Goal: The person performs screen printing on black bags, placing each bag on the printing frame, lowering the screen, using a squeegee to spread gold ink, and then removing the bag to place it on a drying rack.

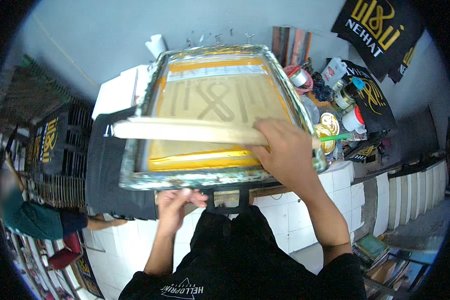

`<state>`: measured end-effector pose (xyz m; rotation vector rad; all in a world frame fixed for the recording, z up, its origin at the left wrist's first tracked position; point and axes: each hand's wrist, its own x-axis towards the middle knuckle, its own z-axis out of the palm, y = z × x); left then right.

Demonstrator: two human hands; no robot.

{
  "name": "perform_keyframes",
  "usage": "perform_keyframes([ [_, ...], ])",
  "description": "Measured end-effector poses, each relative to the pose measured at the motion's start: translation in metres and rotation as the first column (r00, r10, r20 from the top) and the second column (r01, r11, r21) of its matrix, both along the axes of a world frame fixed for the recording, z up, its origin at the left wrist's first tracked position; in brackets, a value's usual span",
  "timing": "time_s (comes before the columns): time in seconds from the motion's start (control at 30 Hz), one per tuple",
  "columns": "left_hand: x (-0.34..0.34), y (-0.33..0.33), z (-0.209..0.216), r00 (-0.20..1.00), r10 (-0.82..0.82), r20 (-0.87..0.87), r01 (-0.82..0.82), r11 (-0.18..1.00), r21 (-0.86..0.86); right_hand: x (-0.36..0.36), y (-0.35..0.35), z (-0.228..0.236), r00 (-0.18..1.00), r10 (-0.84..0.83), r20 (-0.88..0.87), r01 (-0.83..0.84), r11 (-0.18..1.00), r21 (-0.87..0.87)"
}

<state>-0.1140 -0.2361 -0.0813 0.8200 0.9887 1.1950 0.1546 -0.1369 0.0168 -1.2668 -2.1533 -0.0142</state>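
Observation:
A screen-printing frame [222,178] lies in front of me, its rim smeared with paint and gold ink along the inner edges. Dark curved lines and stripes show on its tan mesh [210,97]. My right hand [282,145] grips a long pale wooden squeegee [185,130] near its right end, held crosswise over the screen; its blade is not visible. At the frame's near left edge is my left hand [172,207], thumb raised and fingers partly bent, with nothing visible in it. Beside it, a black strap-like loop [227,207] hangs below the frame.
Black cloth [112,170] covers the table's left part. Right of the frame crowd ink tubs [329,120], a white jug [333,72] and a dark jar [346,95]. Printed black bags [377,35] hang at upper right. Another person [32,217] is at far left, beside racks.

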Motion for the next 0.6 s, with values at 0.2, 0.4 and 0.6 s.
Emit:
perform_keyframes([
  [0.2,0.013,-0.021,-0.061,0.996,0.033,0.085,-0.006,0.955,-0.298,-0.005,-0.006,-0.086,0.977,0.084,0.197,-0.063,0.992,-0.112],
  [0.4,0.003,-0.021,-0.066,0.99,-0.027,0.138,0.076,0.927,-0.367,-0.005,0.017,-0.036,0.977,0.09,0.192,-0.011,0.926,-0.378],
  [0.6,0.002,-0.02,-0.066,0.993,-0.038,0.112,0.077,0.927,-0.367,-0.009,0.009,-0.044,0.874,0.271,0.403,-0.017,0.846,-0.533],
])
